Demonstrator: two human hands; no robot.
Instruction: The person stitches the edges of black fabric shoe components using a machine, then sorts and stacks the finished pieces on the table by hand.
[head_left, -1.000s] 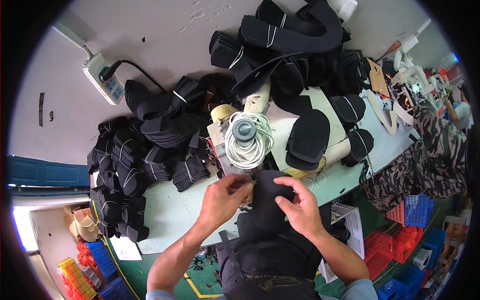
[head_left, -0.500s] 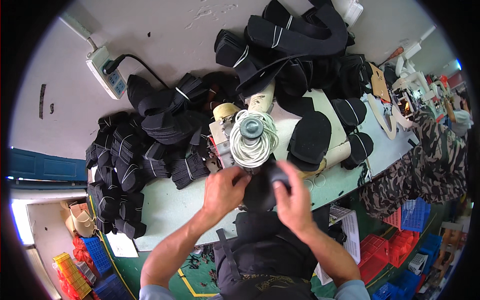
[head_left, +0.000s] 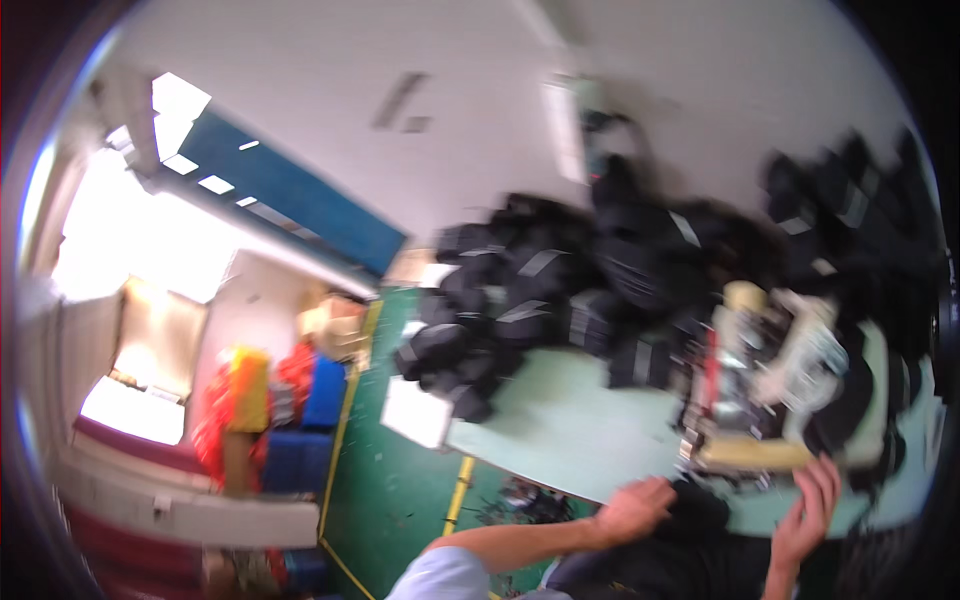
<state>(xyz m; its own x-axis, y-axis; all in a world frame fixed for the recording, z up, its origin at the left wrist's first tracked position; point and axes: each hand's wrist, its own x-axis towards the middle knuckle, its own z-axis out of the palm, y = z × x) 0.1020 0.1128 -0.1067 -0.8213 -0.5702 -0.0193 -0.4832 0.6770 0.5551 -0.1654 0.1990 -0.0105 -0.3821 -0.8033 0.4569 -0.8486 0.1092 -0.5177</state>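
Note:
The picture is smeared by motion. My left hand, fingers curled, is at the near table edge against a dark fabric piece and seems to grip its left side. To the right, my right hand is raised with fingers stretched and apart, holding nothing I can see. It is close below a machine with a pale yellowish base. A coil of white cords hangs on that machine. Another black rounded piece stands beside the cords.
Bundles of black pieces tied with pale bands pile up along the back and left of the pale green table. More bundles lean at the far right. Blue crates and a yellow crate stand on the left floor.
The view has swung left, so the table and machine now appear farther right. My right hand has come away from the dark piece and opened; my left hand is now lower, beside the piece.

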